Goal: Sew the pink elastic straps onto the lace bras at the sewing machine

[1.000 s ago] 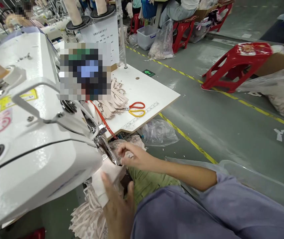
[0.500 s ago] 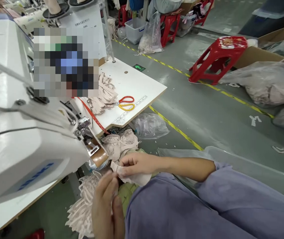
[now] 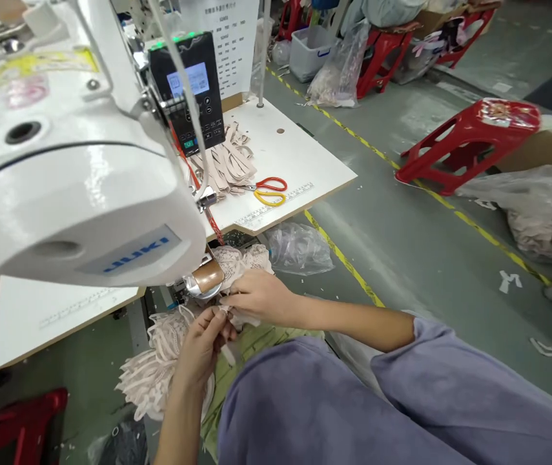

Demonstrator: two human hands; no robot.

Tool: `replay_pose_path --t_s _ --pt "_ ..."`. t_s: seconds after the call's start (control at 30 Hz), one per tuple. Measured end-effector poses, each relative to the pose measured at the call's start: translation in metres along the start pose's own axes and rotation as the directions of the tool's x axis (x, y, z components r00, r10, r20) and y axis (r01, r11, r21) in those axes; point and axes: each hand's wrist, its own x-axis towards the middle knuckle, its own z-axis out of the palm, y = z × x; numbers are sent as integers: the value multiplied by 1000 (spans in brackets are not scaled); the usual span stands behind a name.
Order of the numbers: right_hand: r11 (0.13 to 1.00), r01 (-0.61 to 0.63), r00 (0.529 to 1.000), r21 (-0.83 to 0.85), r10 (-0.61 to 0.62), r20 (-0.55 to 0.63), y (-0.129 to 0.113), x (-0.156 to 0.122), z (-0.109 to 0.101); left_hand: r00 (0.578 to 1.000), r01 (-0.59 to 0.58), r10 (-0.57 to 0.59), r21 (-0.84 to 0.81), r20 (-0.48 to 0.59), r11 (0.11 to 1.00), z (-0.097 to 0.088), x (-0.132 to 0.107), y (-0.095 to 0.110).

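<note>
Below the head of a white sewing machine (image 3: pixel 77 181), both my hands pinch a small pale pink fabric piece (image 3: pixel 237 316). My left hand (image 3: pixel 203 342) grips its near end with closed fingers. My right hand (image 3: pixel 259 297) holds the far end, fingers pressed together, just beside the machine's brown cylinder arm (image 3: pixel 206 276). A lace piece (image 3: pixel 241 258) hangs behind my right hand. A bundle of pink straps (image 3: pixel 159 368) lies under my left hand.
On the white table (image 3: pixel 305 161) lie a pile of pink straps (image 3: pixel 227 161) and red-and-yellow scissors (image 3: pixel 268 190). A control panel (image 3: pixel 193 90) is mounted on the machine. Red stools (image 3: pixel 469 142), plastic bags (image 3: pixel 541 206) and a yellow floor line (image 3: pixel 348 265) lie to the right.
My hands have moved from the needle area down towards my lap with the fabric piece, then closer to the cylinder arm. The camera view has shifted, showing the machine's front.
</note>
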Motion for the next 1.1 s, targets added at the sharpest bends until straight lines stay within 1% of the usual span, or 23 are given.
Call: replay_pose_path --t_s 0.1,0.17,0.27,0.37,0.5,0.63,0.67,0.7,0.77,0.8,0.83,0.87,0.9,0.93,0.97,1.03,1.1 --pt "966 -149 985 213 164 -53 -5 -2 0 996 -57 55 -23 -67 998 1 -6 0" --pt "932 -211 972 294 232 -39 -10 -2 3 991 -85 86 18 -98 996 2 -9 2" --pt "910 -268 962 317 273 31 -16 -1 10 979 -103 119 105 -165 989 2 -13 6" --pt "897 -316 947 310 318 45 -19 3 11 961 -100 143 185 -237 978 2 -14 5" --pt "908 -279 953 313 301 -25 -21 4 12 946 -100 174 264 -273 959 3 -13 2" --pt "933 -209 957 294 257 -134 -26 -5 28 931 -105 190 270 -311 957 6 -5 0" --pt "942 -188 962 279 234 -142 -25 -8 32 927 -103 188 261 -324 960 7 -3 0" --pt "950 -161 972 266 199 -125 -20 -11 35 925 -102 184 250 -333 963 7 0 -1" --pt "964 -166 984 207 174 -24 2 -13 32 927 -87 150 193 -344 977 6 4 -4" --pt "966 -211 978 151 209 24 19 -12 24 931 -76 121 143 -344 987 5 6 -6" --pt "956 -284 958 70 280 61 41 -7 13 936 -65 90 83 -340 994 4 7 -8" --pt "927 -373 927 -22 374 42 66 -1 -2 940 -52 57 23 -337 998 2 7 -10" --pt "877 -467 883 -110 469 -10 92 8 -18 942 -41 29 -30 -334 999 1 8 -12" --pt "826 -533 843 -184 536 -38 117 17 -36 945 -37 12 -71 -326 997 -1 8 -13" --pt "794 -565 820 -223 570 -51 141 27 -51 951 -38 4 -104 -311 994 -2 7 -13" --pt "754 -593 790 -282 613 -21 181 46 -74 965 -38 -7 -166 -261 985 -2 6 -10" --pt "743 -589 776 -317 630 37 205 57 -83 978 -32 -16 -226 -210 974 -2 5 -7"
